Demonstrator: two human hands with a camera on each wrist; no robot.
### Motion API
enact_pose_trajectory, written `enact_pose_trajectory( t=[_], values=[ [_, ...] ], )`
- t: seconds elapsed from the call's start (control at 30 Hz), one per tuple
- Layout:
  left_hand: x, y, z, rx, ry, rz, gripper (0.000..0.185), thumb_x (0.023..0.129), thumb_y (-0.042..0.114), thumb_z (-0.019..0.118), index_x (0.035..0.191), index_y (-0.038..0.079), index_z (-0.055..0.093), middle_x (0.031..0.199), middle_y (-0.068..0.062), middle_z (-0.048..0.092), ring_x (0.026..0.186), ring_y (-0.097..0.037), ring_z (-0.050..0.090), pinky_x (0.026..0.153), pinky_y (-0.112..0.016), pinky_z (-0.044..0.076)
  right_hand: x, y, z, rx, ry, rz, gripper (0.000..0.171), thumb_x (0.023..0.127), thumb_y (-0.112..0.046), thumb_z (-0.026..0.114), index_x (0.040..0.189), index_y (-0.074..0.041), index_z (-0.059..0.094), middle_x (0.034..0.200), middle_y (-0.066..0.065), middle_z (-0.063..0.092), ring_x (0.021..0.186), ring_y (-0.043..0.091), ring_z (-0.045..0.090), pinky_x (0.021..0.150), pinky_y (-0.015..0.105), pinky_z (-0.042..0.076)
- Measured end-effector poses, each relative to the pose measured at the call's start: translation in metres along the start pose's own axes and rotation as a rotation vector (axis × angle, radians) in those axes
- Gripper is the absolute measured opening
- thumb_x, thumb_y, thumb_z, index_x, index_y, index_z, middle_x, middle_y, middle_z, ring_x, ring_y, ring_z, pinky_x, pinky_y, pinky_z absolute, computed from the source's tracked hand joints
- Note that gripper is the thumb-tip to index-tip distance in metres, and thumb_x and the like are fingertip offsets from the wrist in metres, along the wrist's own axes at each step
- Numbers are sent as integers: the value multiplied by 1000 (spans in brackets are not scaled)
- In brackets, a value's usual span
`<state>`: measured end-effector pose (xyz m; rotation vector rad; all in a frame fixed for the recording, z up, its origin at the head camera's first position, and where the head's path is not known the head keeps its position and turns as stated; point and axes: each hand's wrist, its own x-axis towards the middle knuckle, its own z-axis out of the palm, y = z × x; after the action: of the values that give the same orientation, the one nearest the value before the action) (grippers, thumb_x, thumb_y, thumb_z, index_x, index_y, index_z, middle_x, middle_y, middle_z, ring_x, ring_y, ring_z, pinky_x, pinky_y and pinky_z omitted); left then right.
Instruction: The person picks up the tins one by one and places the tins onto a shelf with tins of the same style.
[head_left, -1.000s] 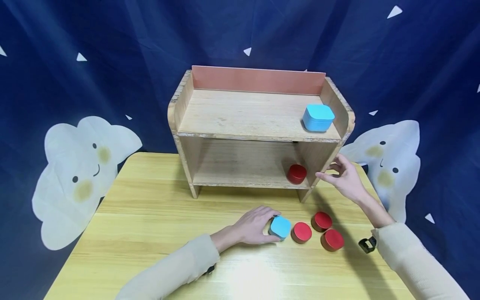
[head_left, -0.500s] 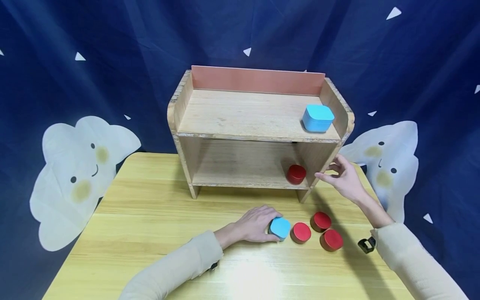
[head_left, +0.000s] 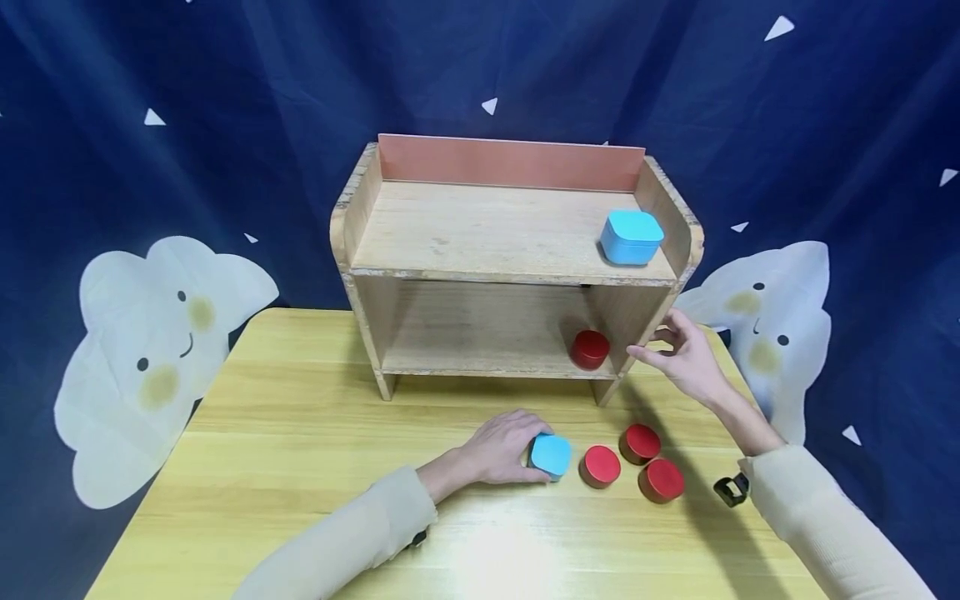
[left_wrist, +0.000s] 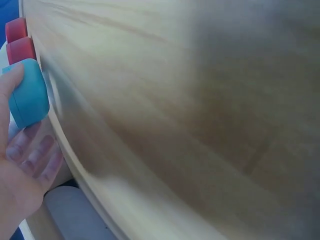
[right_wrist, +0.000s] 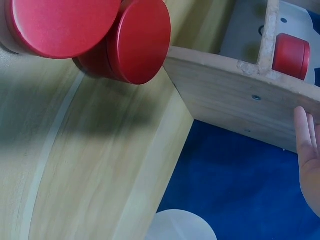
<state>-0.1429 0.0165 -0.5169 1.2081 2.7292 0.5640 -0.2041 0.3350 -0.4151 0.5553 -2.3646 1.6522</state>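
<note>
My left hand (head_left: 504, 450) grips a light blue square tin (head_left: 551, 456) with rounded corners, at the front middle of the table. In the left wrist view, the thumb lies along the top of this tin (left_wrist: 31, 95) and the other fingers are below it. A round red tin (head_left: 600, 466) stands just right of it, apart from it. My right hand (head_left: 686, 354) rests against the right side panel (right_wrist: 230, 92) of a small wooden shelf (head_left: 487, 225). Its thumb touches the panel's front edge, and in the right wrist view its fingers look straight along the outer side.
Two more round red tins (head_left: 640, 443) (head_left: 662, 481) stand close together at the right. One red tin (head_left: 590, 349) sits on the shelf's lower level, and a blue tin (head_left: 632, 237) on its upper level. A dark blue curtain (head_left: 300, 167) hangs behind the table (head_left: 262, 400).
My left hand and the blue tin have shifted slightly left, widening the gap to the red tin. The right hand stays at the shelf's side. The head view has turned a little.
</note>
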Motion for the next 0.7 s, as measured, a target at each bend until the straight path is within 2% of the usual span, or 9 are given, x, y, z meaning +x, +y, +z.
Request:
enact_pose_trajectory(
  t=[0.2, 0.37, 0.5, 0.6, 0.7],
  values=[
    [-12, 1, -11, -41, 38, -45, 67, 87, 55, 82, 140, 20, 62, 142, 2, 67, 137, -18, 60, 119, -41, 49, 0, -1, 1, -17, 4, -2, 61, 83, 18, 75, 138, -2, 58, 118, -20, 67, 94, -7, 71, 76, 11, 59],
    [-21, 2, -23, -81, 77, -67, 64, 86, 51, 84, 138, 20, 62, 141, 1, 68, 132, -18, 62, 115, -42, 52, 0, -1, 2, -21, 0, 5, 62, 83, 18, 75, 139, -2, 58, 117, -20, 66, 95, -7, 71, 76, 11, 59],
    [-27, 2, -34, -102, 86, -83, 66, 86, 49, 84, 140, 20, 61, 141, 1, 68, 131, -19, 63, 118, -46, 50, 0, -1, 2, -17, -1, 11, 62, 84, 17, 75, 140, -2, 58, 118, -20, 66, 94, -6, 71, 76, 11, 59],
    [-30, 3, -42, -103, 99, -86, 67, 85, 50, 84, 140, 20, 61, 138, 2, 68, 124, -16, 63, 113, -43, 52, -1, 0, 2, -12, 0, 14, 62, 84, 17, 75, 140, -3, 58, 117, -20, 67, 93, -6, 72, 76, 11, 59],
    [-32, 3, -50, -92, 124, -76, 66, 84, 51, 86, 138, 20, 62, 132, 3, 70, 114, -12, 61, 102, -35, 56, -1, 0, 1, -11, 0, 11, 62, 84, 17, 75, 140, -3, 58, 117, -20, 67, 92, -6, 72, 76, 11, 59]
  ],
)
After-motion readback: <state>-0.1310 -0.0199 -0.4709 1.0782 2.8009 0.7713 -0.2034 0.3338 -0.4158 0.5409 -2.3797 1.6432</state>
